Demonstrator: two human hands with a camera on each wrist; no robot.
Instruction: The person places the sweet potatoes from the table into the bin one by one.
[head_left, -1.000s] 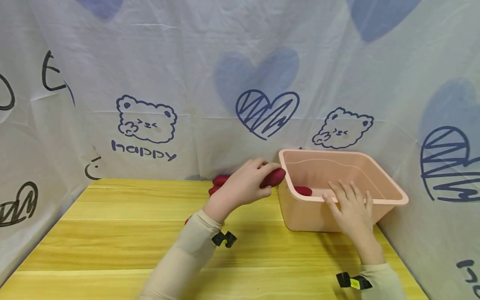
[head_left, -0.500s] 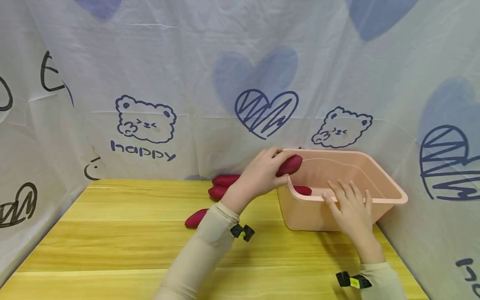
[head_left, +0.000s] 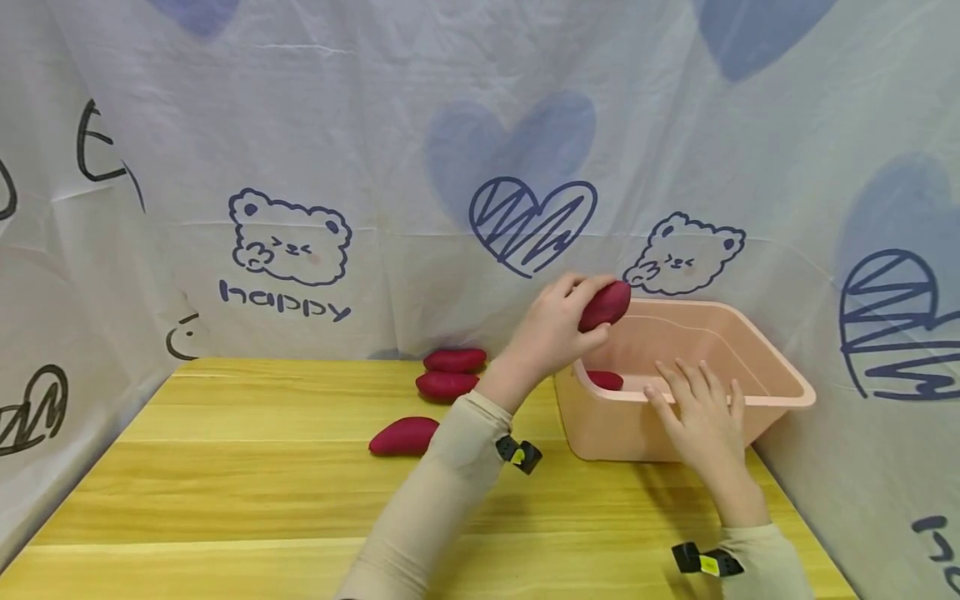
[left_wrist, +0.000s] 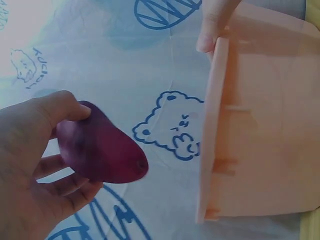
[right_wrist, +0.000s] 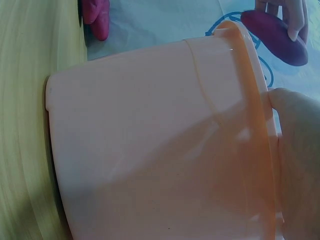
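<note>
My left hand (head_left: 551,329) grips a dark red sweet potato (head_left: 606,306) between thumb and fingers, raised over the left end of a pink plastic bin (head_left: 652,433). In the left wrist view the sweet potato (left_wrist: 102,147) hangs beside the bin's rim (left_wrist: 212,130), with air between them. My right hand (head_left: 705,421) rests on the bin's near rim, its fingers stretched over the inside. The right wrist view shows its thumb (right_wrist: 280,100) at the rim. Inside the bin, another sweet potato (head_left: 606,380) is partly hidden behind the near wall.
Two sweet potatoes, a rear one (head_left: 454,360) and a front one (head_left: 446,386), lie side by side on the wooden table (head_left: 247,467). A third sweet potato (head_left: 402,437) lies nearer, partly behind the left sleeve. A printed cloth (head_left: 390,150) hangs behind the table.
My left hand has carried the sweet potato rightward and up, from beside the bin to above its left end. The sweet potatoes on the table have come into fuller view. My right hand stays put.
</note>
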